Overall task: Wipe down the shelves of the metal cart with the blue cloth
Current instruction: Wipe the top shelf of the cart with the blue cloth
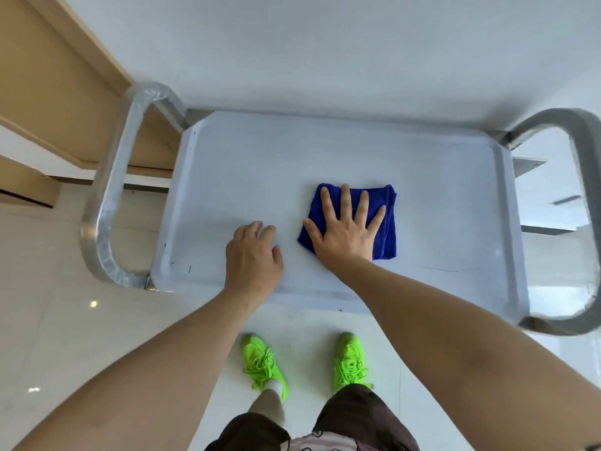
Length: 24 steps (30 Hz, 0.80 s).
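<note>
Right hand flat with fingers spread, pressing blue cloth at frame centre on metal cart top shelf, left hand beside it, fingers loosely curled, holding nothing

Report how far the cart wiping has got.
Done: nothing shows for certain; the top shelf bears no visible wipe marks. In hand: the right hand presses flat on the folded blue cloth mid-shelf, while the left hand rests beside it. Left: any lower shelves, hidden from this view.
</note>
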Each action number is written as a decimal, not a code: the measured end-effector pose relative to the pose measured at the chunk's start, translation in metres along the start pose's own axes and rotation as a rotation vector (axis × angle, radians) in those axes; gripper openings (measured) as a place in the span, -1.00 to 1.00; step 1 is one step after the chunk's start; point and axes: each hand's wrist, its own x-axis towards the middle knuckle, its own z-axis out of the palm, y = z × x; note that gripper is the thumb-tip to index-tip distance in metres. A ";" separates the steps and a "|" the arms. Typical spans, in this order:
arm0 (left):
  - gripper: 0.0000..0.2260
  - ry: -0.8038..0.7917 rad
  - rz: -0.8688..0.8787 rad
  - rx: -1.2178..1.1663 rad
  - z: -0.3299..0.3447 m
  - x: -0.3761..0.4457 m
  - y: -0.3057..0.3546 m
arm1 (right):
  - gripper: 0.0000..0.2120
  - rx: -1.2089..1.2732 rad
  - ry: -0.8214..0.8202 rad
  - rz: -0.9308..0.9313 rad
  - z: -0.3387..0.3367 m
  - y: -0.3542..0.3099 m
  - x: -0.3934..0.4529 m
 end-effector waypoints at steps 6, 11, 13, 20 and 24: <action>-0.64 0.018 -0.006 -0.016 -0.022 0.000 -0.076 | -0.30 -0.008 -0.007 -0.087 0.017 -0.091 0.003; -0.66 0.055 -0.068 -0.076 -0.030 -0.001 -0.121 | -0.30 -0.015 -0.015 -0.158 0.026 -0.162 0.012; -0.65 0.062 -0.079 -0.089 -0.031 0.000 -0.129 | -0.29 -0.024 -0.011 -0.186 0.028 -0.182 0.018; -0.68 0.075 -0.128 -0.066 -0.031 0.017 -0.132 | -0.31 -0.009 0.004 -0.269 0.025 -0.216 0.064; -0.68 0.075 -0.139 -0.004 -0.029 0.027 -0.118 | -0.33 0.018 0.028 -0.324 0.019 -0.216 0.098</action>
